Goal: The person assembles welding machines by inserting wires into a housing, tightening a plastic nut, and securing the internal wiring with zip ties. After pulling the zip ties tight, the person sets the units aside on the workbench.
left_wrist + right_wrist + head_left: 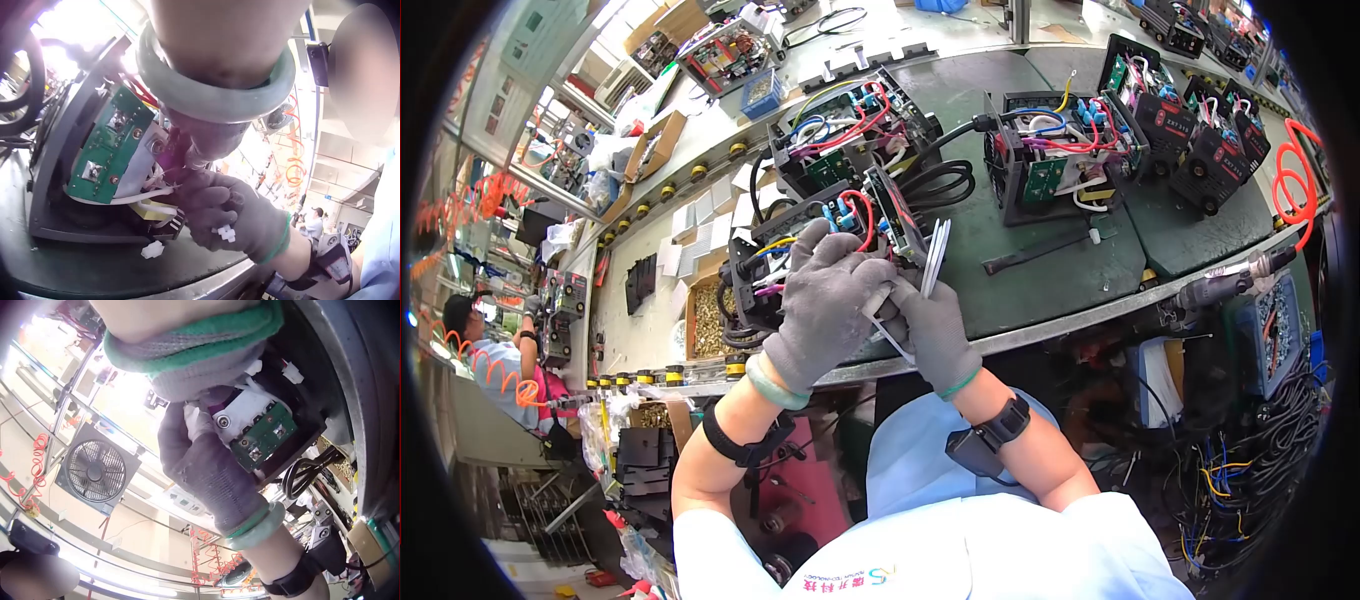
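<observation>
— Who is working at the green workbench (1000,305)?
— A person in pale blue (1040,550); two gloved hands are meeting over its front edge, just beside an open-cased unit (748,288) standing near that edge, toward the left.
— What are the hands holding?
— The right hand (937,342) is curling around white leads (937,255), which are poking up above its fingers; the left hand (830,305) is bending its fingers against the right, and I cannot tell whether it is pinching anything.
— What else is sharing the bench?
— A second open unit (840,140) is standing just beyond the first; a third (1040,175) is sitting farther right; a dark strip (1035,254) is lying between that one and the front edge; black-fronted units (1215,165) are crowding the right end.
</observation>
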A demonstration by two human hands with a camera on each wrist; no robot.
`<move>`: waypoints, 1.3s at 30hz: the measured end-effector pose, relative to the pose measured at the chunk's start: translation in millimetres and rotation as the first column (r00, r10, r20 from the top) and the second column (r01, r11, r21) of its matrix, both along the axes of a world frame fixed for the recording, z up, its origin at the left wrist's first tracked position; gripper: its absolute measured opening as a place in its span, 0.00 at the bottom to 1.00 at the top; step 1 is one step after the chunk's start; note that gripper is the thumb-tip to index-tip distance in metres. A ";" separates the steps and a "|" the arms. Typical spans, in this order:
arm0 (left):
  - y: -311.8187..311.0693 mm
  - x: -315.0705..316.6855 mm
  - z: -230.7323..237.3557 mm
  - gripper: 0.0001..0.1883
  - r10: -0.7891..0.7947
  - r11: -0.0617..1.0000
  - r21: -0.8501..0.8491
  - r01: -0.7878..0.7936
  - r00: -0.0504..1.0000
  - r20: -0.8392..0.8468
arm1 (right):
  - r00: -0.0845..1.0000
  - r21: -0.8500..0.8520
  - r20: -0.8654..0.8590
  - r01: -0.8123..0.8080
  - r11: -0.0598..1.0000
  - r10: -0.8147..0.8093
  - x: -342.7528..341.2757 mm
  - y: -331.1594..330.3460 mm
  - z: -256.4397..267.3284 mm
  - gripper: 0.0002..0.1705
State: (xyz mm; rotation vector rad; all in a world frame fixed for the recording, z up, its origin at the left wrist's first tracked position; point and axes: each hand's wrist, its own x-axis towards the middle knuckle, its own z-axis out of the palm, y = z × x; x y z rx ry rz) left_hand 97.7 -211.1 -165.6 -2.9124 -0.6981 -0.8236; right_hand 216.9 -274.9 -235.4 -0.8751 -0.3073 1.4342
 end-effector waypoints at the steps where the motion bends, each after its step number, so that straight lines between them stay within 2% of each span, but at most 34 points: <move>1: -1.1 -0.3 -1.7 0.07 0.004 1.000 -0.001 -0.004 1.000 0.002 | 0.999 -0.017 -0.045 0.027 0.999 -0.028 -1.4 -2.7 -0.5 0.11; 2: -1.2 0.4 -2.7 0.07 0.015 1.000 0.001 -0.015 1.000 0.004 | 0.999 -0.015 -0.043 0.024 1.000 -0.025 1.4 -10.4 2.0 0.11; 4: -1.2 2.9 -3.4 0.04 0.040 0.999 -0.007 -0.040 0.999 0.015 | 0.944 0.043 0.324 0.051 0.998 -0.062 16.8 -25.7 10.4 0.13; 5: 1.6 1.8 -9.6 0.04 0.049 0.999 0.010 -0.050 0.998 0.027 | 0.942 0.054 0.330 0.037 0.998 -0.053 23.3 -24.4 10.9 0.13; 7: 0.1 0.9 -7.8 0.04 0.070 0.997 0.029 -0.070 0.998 -0.003 | 0.931 0.043 0.333 -0.169 0.985 0.145 29.8 -22.6 11.8 0.14; 8: -0.3 0.0 -7.3 0.04 0.084 0.996 0.031 -0.084 0.996 0.000 | 0.940 0.028 0.244 -0.255 0.967 0.240 31.7 -11.4 14.4 0.11; 9: 0.4 -0.6 -6.7 0.04 0.075 0.996 0.041 -0.075 0.997 -0.008 | 0.936 0.029 0.246 -0.266 0.964 0.251 31.3 -6.2 14.9 0.11; 12: -1.5 -1.9 -6.9 0.05 0.080 0.995 0.068 -0.078 0.996 -0.036 | 0.956 0.047 0.085 -0.286 0.957 0.282 30.4 0.8 14.7 0.05; 15: -1.1 0.7 -12.4 0.05 0.112 0.987 0.119 -0.105 0.992 -0.051 | 0.943 0.110 0.096 -0.327 0.939 0.318 28.8 -26.6 30.1 0.04; 16: -1.5 2.0 -14.4 0.05 0.106 0.980 0.166 -0.107 0.994 0.017 | 0.921 0.089 0.176 -0.366 0.926 0.347 32.8 -47.6 54.5 0.04; 18: -0.9 4.8 -12.7 0.05 0.075 0.963 0.249 -0.102 0.990 0.119 | 0.916 0.080 0.292 -0.311 0.947 0.276 49.9 -68.7 64.3 0.06; 21: -8.2 2.5 -16.5 0.12 0.116 0.968 0.206 -0.141 0.985 0.126 | 0.846 -0.019 0.492 -0.228 0.973 0.208 73.2 -87.2 45.3 0.07; 22: -18.5 -0.9 -15.4 0.15 0.131 0.960 0.221 -0.170 0.975 0.182 | 0.787 -0.037 0.584 -0.216 0.976 0.196 81.7 -96.3 29.3 0.08; 23: -30.4 -4.8 -10.7 0.19 0.139 0.950 0.241 -0.197 0.962 0.236 | 0.584 0.069 0.810 -0.188 0.980 0.055 88.7 -102.9 15.3 0.10; 24: -46.6 -15.6 -9.4 0.23 0.163 0.959 0.182 -0.217 0.948 0.273 | 0.617 -0.029 0.781 -0.118 0.993 0.096 101.4 -114.5 -3.6 0.11; 25: -62.0 -28.1 -15.9 0.19 0.223 0.959 0.084 -0.270 0.905 0.362 | 0.650 -0.127 0.749 -0.053 0.990 0.131 113.8 -126.7 -21.1 0.12; 26: -77.2 -40.5 -32.5 0.17 0.303 0.950 -0.071 -0.305 0.841 0.449 | 0.648 -0.137 0.748 -0.060 0.989 0.143 120.8 -137.9 -33.7 0.12; 27: -86.2 -52.2 -51.8 0.13 0.353 0.936 -0.152 -0.318 0.832 0.429 | 0.667 -0.151 0.733 -0.024 0.988 0.129 125.0 -149.8 -44.4 0.13; 29: -96.4 -60.0 -79.7 0.13 0.462 0.849 -0.402 -0.342 0.851 0.251 | 0.682 -0.174 0.720 -0.001 0.985 0.127 122.0 -151.8 -46.2 0.14; 30: -96.3 -60.5 -87.7 0.13 0.472 0.843 -0.407 -0.351 0.846 0.249 | 0.566 -0.098 0.808 -0.147 0.984 0.165 112.5 -142.2 -39.0 0.15; 31: -93.5 -58.1 -94.1 0.16 0.497 0.841 -0.318 -0.437 0.857 0.138 | 0.437 -0.040 0.882 -0.300 0.953 0.174 103.1 -131.6 -33.6 0.15; 32: -90.0 -56.1 -99.5 0.19 0.524 0.834 -0.220 -0.506 0.851 0.027 | 0.292 0.049 0.953 -0.402 0.914 0.077 95.7 -120.5 -34.7 0.15; 33: -83.7 -55.3 -104.7 0.19 0.530 0.829 -0.227 -0.511 0.848 0.028 | 0.215 0.053 0.974 -0.535 0.843 0.075 91.5 -111.5 -33.4 0.15; 35: -68.7 -52.7 -111.1 0.27 0.585 0.779 -0.136 -0.612 0.788 -0.193 | 0.219 0.010 0.965 -0.583 0.813 0.145 77.4 -97.7 -37.2 0.16; 36: -66.0 -50.2 -106.8 0.30 0.589 0.784 -0.067 -0.618 0.773 -0.236 | 0.212 0.007 0.966 -0.589 0.808 0.147 74.0 -90.6 -37.8 0.16; 37: -63.9 -48.0 -104.9 0.30 0.592 0.780 -0.070 -0.621 0.770 -0.236 | 0.136 -0.032 0.981 -0.595 0.803 0.139 70.6 -84.5 -38.8 0.13; 38: -63.1 -46.4 -104.5 0.28 0.626 0.751 0.007 -0.660 0.709 -0.323 | 0.060 -0.072 0.989 -0.598 0.798 0.134 67.1 -79.6 -39.4 0.10; 39: -62.2 -46.1 -104.0 0.25 0.655 0.722 0.086 -0.687 0.637 -0.406 | 0.060 -0.079 0.988 -0.602 0.795 0.144 63.3 -74.9 -37.6 0.10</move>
